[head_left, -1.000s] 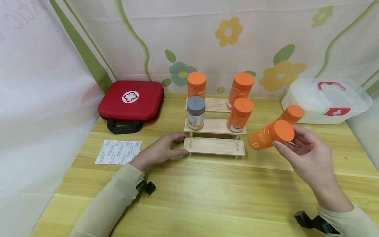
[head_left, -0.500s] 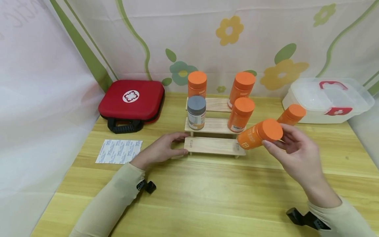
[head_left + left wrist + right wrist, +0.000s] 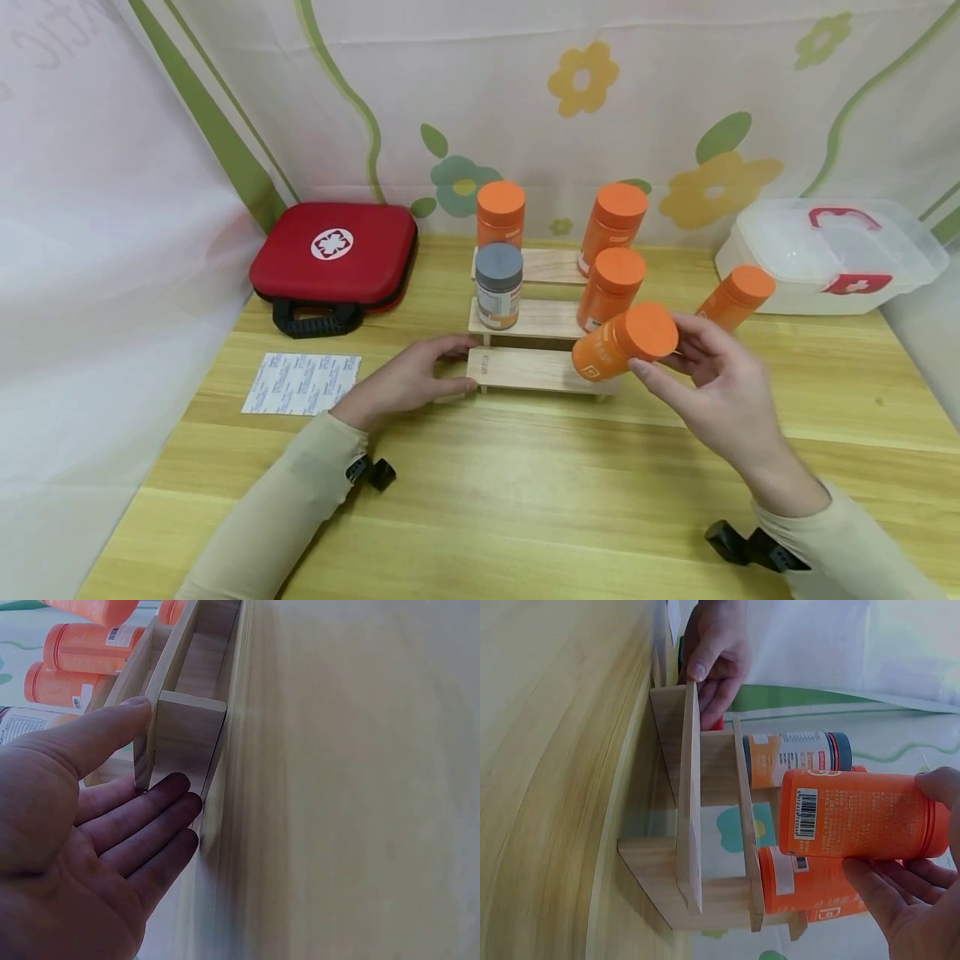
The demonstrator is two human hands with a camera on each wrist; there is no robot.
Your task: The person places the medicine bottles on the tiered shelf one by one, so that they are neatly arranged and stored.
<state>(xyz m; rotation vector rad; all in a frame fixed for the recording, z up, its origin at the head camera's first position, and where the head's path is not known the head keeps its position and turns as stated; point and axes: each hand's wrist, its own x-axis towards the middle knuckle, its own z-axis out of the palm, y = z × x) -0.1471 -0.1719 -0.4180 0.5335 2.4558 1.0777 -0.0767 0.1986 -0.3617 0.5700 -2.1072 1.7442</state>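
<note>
My right hand (image 3: 720, 392) grips an orange pill bottle (image 3: 611, 346) by its lid end, fingers behind and thumb in front. The bottle is tilted above the right end of the lowest tier of a wooden step rack (image 3: 517, 367); in the right wrist view its barcode shows. My left hand (image 3: 412, 375) holds that tier's left end, thumb at the front and index finger at the back. On the middle tier stand a grey-lidded bottle (image 3: 498, 287) and an orange bottle (image 3: 611, 283). Two more orange bottles, left (image 3: 501, 217) and right (image 3: 617, 221), occupy the top tier.
Another orange bottle (image 3: 735, 296) stands on the table right of the rack, near a white lidded box (image 3: 832, 258) with a red handle. A red first-aid case (image 3: 333, 254) and a printed white sheet (image 3: 300, 383) lie at the left. A flowered curtain hangs behind.
My right hand has carried the orange bottle leftward, from beside the rack to over the right end of the lowest tier. The left hand has stayed at the rack.
</note>
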